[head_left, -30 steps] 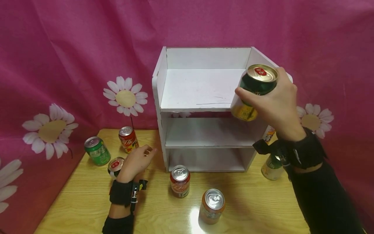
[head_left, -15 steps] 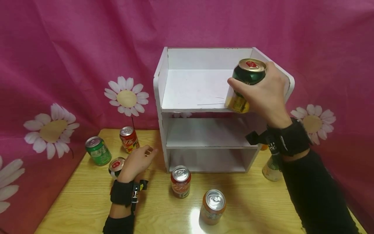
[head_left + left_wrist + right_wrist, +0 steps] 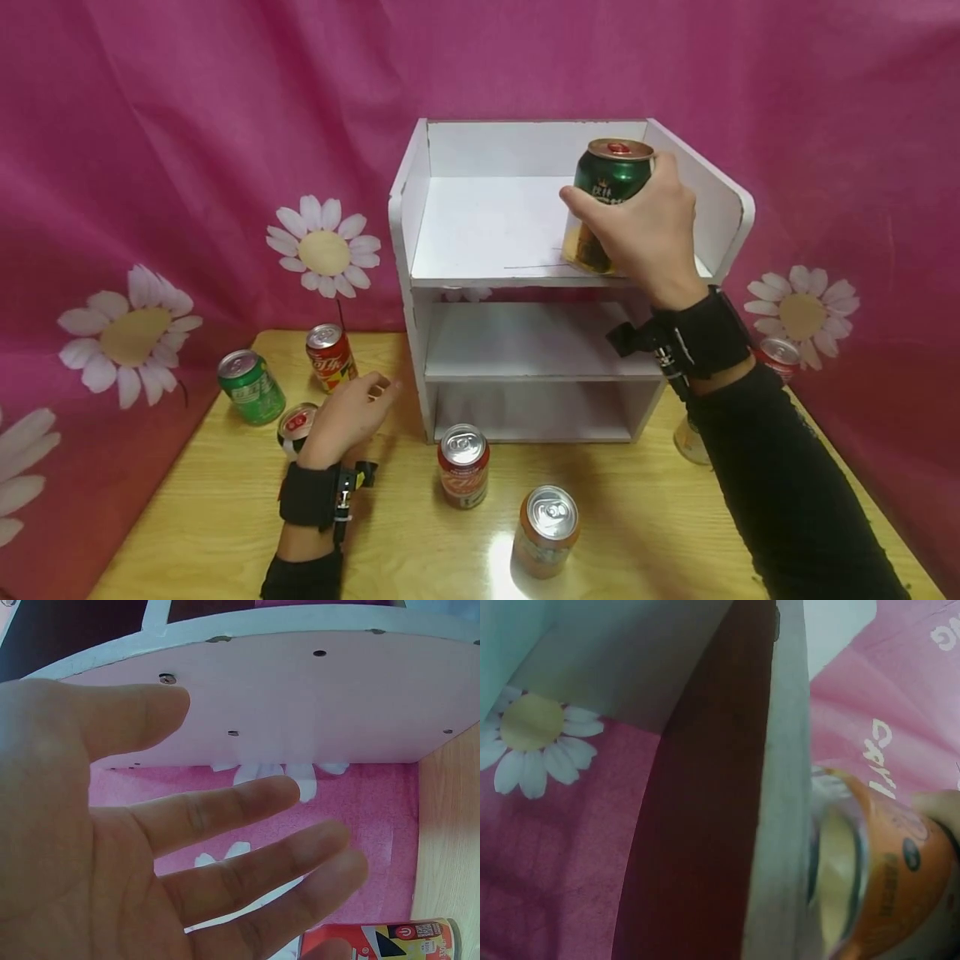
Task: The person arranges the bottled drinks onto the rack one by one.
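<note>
My right hand [image 3: 648,225] grips a drink can [image 3: 611,177], green above and gold below, with a red tab. The can is upright, overlapping the right part of the top board of a white shelf unit [image 3: 487,225], close to its front edge. In the right wrist view the can's bottom [image 3: 840,877] shows beside the pale board edge [image 3: 780,795]. My left hand [image 3: 348,421] holds nothing, its fingers relaxed, left of the unit. Near it are a red can [image 3: 330,362] and a dark can with a red tab [image 3: 297,423], partly hidden by that hand.
A green can [image 3: 251,390] stands at far left. In front of the unit are a red can [image 3: 463,471] and an orange can [image 3: 546,533]. Behind my right arm, a pale can [image 3: 692,442] and a red-sided can [image 3: 780,354] are partly hidden. Pink curtain hangs behind.
My right hand has carried the green and gold can leftward and slightly up in view, over the top board. The red-sided can at right has come into sight. The left hand is still.
</note>
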Demonstrator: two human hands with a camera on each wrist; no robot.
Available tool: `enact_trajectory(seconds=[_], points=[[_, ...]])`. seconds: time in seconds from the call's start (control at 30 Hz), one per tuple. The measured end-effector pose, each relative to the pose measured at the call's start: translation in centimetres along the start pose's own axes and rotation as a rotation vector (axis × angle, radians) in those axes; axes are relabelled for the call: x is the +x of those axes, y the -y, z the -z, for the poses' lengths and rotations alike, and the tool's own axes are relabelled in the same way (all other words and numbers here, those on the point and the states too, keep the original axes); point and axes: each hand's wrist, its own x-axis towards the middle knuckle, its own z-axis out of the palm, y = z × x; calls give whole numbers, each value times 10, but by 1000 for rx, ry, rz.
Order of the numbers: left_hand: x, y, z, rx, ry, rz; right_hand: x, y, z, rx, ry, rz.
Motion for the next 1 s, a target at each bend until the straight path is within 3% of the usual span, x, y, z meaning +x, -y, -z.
enact_trajectory(seconds=[0.17,0.43,1.0], points=[[1,-2,2,8,11,-11,-1,0,-4,-22,-10,-6],[2,-5,2,-6,22,-14,-4,-4,-18,-41,-55,80],[-1,-2,4,-1,53,7,-7,7,-24,-50,-56,95]])
